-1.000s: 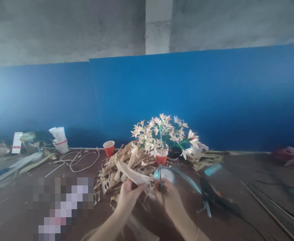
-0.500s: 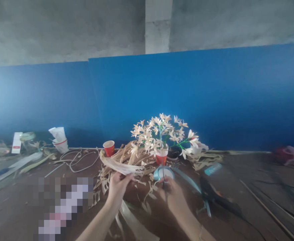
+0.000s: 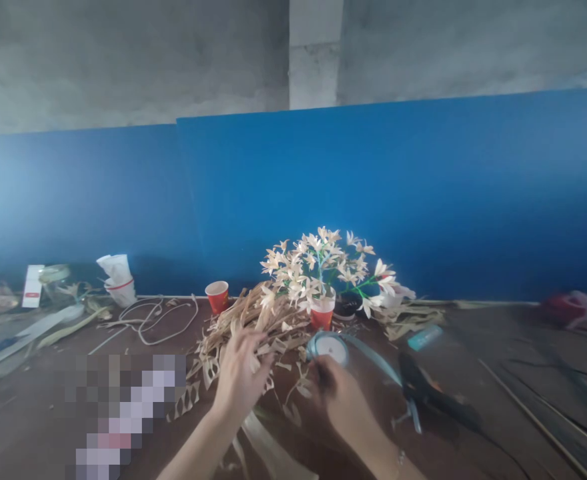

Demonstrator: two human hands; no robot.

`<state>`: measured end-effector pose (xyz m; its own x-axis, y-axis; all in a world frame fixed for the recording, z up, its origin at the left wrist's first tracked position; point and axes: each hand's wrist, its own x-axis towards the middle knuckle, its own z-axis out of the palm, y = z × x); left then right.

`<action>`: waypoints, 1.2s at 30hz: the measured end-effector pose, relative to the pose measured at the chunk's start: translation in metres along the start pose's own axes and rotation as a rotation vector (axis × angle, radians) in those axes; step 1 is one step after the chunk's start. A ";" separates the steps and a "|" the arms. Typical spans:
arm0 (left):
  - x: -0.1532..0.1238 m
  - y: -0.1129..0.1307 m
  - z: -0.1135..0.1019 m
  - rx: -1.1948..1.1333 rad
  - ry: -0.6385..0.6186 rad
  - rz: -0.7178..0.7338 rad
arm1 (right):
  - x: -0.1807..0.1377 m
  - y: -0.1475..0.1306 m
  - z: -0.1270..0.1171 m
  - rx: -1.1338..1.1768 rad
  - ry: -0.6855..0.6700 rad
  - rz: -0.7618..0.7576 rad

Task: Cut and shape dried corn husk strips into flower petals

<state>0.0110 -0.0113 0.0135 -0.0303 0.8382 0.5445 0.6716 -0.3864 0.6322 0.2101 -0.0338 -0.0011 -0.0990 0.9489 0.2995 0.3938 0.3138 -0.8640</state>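
Note:
My left hand [image 3: 243, 373] is over the near edge of a pile of dried husk strips [image 3: 253, 307]. Its fingers are curved, with the thumb apart from them; a pale bit shows in the gap, but I cannot tell if it is gripped. My right hand [image 3: 341, 393] is closed around a dark tool [image 3: 324, 377], blurred, which looks like scissors. Just beyond that hand lies a roll of pale blue ribbon [image 3: 331, 347]. Cream-coloured flowers [image 3: 318, 260] on green stems stand in a red paper cup [image 3: 322, 313] behind the roll.
Another red cup [image 3: 218, 297] stands left of the pile, near a looped white cord [image 3: 168, 320]. To the right lie a black glue gun [image 3: 423, 393] with its cable and a thin rod [image 3: 528, 413]. Pale husk lengths [image 3: 273, 447] lie between my forearms. A blue panel [image 3: 373, 180] stands behind.
The wide pale husk strip that my left hand pinched no longer stretches out leftward, and the fingers have lifted and parted. My right hand has turned, its dark tool tipping down from upright.

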 end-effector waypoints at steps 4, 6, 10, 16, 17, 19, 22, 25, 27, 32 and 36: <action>-0.012 0.020 0.012 -0.183 -0.353 0.230 | -0.005 -0.010 0.000 0.039 -0.123 -0.058; -0.017 0.025 0.016 -0.198 -0.404 0.237 | -0.007 -0.013 0.000 0.056 -0.153 -0.077; -0.019 0.025 0.019 -0.209 -0.415 0.160 | -0.008 -0.014 0.001 0.045 -0.111 -0.092; -0.016 0.024 0.022 -0.465 -0.393 -0.220 | -0.004 -0.007 0.002 0.186 -0.058 0.016; -0.015 0.024 0.022 -0.557 -0.368 -0.319 | -0.004 -0.007 0.003 0.213 -0.061 0.040; -0.015 0.027 0.021 -0.740 -0.295 -0.473 | -0.004 -0.007 0.005 0.260 -0.094 0.064; -0.015 0.033 0.019 -0.901 -0.175 -0.563 | -0.006 -0.008 0.011 0.318 -0.195 0.061; -0.018 0.037 0.019 -0.961 -0.137 -0.582 | -0.007 -0.008 0.019 0.360 -0.275 0.028; -0.020 0.038 0.020 -0.984 -0.138 -0.604 | -0.008 -0.008 0.022 0.386 -0.293 -0.004; -0.023 0.037 0.024 -1.057 -0.156 -0.677 | -0.011 -0.008 0.024 0.370 -0.283 -0.024; -0.024 0.036 0.027 -1.099 -0.139 -0.699 | -0.013 -0.010 0.024 0.432 -0.300 -0.004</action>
<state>0.0561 -0.0344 0.0084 -0.0040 0.9951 -0.0992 -0.4074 0.0890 0.9089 0.1859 -0.0483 -0.0058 -0.3816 0.8956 0.2287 -0.0138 0.2419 -0.9702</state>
